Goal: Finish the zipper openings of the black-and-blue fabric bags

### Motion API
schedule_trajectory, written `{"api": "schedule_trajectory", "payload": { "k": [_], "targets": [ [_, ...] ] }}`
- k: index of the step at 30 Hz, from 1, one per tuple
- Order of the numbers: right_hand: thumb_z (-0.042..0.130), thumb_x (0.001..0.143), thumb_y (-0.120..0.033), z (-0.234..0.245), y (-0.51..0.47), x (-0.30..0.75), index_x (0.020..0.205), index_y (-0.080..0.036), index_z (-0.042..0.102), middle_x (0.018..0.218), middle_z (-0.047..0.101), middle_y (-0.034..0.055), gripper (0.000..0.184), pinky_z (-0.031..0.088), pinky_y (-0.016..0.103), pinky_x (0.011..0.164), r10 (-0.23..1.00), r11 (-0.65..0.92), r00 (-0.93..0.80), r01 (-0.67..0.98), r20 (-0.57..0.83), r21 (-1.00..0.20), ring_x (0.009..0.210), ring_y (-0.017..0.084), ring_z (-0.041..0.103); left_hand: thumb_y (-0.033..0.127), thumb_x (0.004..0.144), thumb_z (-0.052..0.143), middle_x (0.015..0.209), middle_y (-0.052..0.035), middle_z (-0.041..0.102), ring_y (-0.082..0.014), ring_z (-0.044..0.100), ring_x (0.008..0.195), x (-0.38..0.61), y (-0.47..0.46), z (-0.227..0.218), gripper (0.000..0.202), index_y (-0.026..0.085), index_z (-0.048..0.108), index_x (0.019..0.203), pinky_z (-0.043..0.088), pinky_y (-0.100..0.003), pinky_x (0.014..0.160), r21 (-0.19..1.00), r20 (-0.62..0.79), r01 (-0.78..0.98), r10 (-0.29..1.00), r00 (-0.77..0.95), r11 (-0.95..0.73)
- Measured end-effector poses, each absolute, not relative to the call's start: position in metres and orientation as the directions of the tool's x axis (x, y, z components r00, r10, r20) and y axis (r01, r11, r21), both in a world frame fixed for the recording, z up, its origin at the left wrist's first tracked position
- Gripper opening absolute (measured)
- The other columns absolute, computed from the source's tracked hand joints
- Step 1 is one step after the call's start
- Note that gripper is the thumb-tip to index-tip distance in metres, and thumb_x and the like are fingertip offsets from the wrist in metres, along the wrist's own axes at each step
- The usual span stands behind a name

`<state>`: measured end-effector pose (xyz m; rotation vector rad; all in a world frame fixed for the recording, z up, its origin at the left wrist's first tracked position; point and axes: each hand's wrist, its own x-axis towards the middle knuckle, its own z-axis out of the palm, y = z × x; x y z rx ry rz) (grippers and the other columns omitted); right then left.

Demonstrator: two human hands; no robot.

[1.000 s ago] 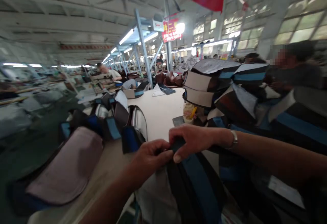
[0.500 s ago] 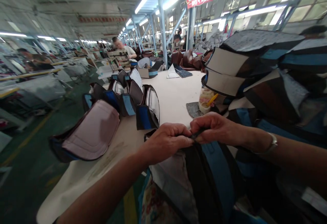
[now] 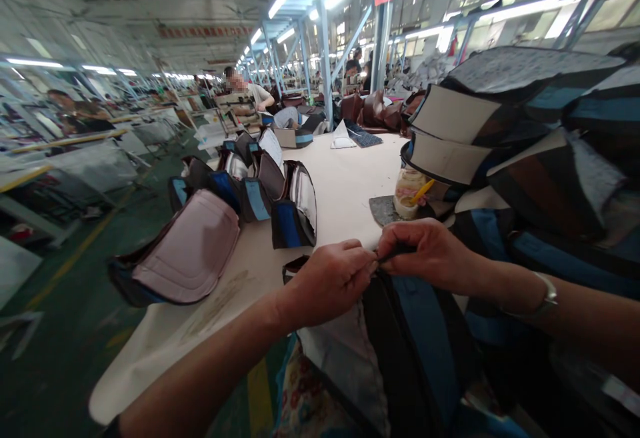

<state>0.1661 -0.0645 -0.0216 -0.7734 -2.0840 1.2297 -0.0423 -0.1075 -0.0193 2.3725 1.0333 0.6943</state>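
Observation:
A black and blue bag piece (image 3: 415, 338) with a grey lining lies in front of me over the near edge of the pale worktable (image 3: 345, 185). My left hand (image 3: 333, 281) is closed in a pinch on its top edge. My right hand (image 3: 425, 251), a metal bracelet on its wrist, is closed on the same top edge right beside the left; the fingertips of the two hands touch.
A row of upright bag pieces (image 3: 250, 185) runs along the table's left edge, ending in a pinkish panel (image 3: 187, 251). A tall stack of striped bag pieces (image 3: 525, 138) fills the right. A small jar (image 3: 407, 191) stands near it. People work at benches farther back.
The view has tilted down and settled. My hands have stayed pinched together on the bag piece's top edge, with only small shifts of the fingers.

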Motion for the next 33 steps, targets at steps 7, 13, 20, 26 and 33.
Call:
{"api": "schedule_trajectory", "payload": {
  "k": [7,13,20,26,33],
  "targets": [
    [0.06,0.087,-0.011,-0.025,-0.069,0.176,0.093,-0.017,0.065,0.086,0.059,0.0043,0.01,0.043,0.023,0.068,0.363,0.819,-0.766,-0.008,0.53,-0.573,0.076,0.011,0.055,0.047,0.099,0.036,0.074,-0.0008,0.054,-0.0131,0.048,0.07,-0.049,-0.111,-0.013,0.048,0.014,0.065,0.08,0.037,-0.025,0.065,0.89,0.009,0.383,0.847,0.531,-0.249],
    [0.053,0.086,-0.008,-0.023,-0.078,0.182,0.093,-0.016,0.061,0.09,0.058,0.0087,0.013,0.042,0.028,0.071,0.193,0.922,-0.806,-0.046,0.559,-0.385,0.082,0.016,0.053,0.053,0.09,0.054,0.064,0.0044,0.034,-0.0091,0.029,0.058,-0.044,-0.111,-0.016,0.044,0.014,0.055,0.069,0.025,-0.025,0.053,0.945,-0.146,0.317,0.767,0.625,-0.078],
    [0.044,0.1,-0.032,0.012,-0.067,0.193,0.092,-0.014,0.062,0.085,0.06,0.0042,0.026,0.042,0.025,0.07,0.526,0.63,-0.812,0.172,0.254,-0.758,0.077,0.013,0.054,0.031,0.094,0.05,0.068,0.0019,0.05,-0.0101,0.045,0.065,-0.03,-0.123,0.012,0.03,0.014,0.059,0.071,0.034,-0.023,0.061,0.757,0.089,0.452,0.76,0.643,-0.471],
    [0.056,0.086,-0.019,0.044,-0.052,0.181,0.073,-0.013,0.061,0.069,0.054,-0.0008,0.015,0.035,0.023,0.063,0.367,0.775,-0.929,0.274,0.052,-0.569,0.064,0.01,0.047,0.025,0.093,0.049,0.07,0.0011,0.051,-0.0103,0.049,0.067,-0.035,-0.094,0.028,0.028,0.015,0.059,0.069,0.037,-0.021,0.064,0.633,0.138,0.456,0.671,0.728,-0.626],
    [0.051,0.093,-0.028,0.022,-0.073,0.148,0.082,-0.012,0.065,0.078,0.061,0.0032,0.024,0.036,0.024,0.064,0.333,0.79,-0.93,0.183,0.158,-0.585,0.069,0.012,0.049,0.03,0.085,0.061,0.088,-0.0052,0.061,-0.0177,0.057,0.086,-0.077,-0.101,0.009,0.019,0.013,0.067,0.079,0.044,-0.028,0.082,0.808,-0.013,0.414,0.69,0.723,-0.419]
  ]
}}
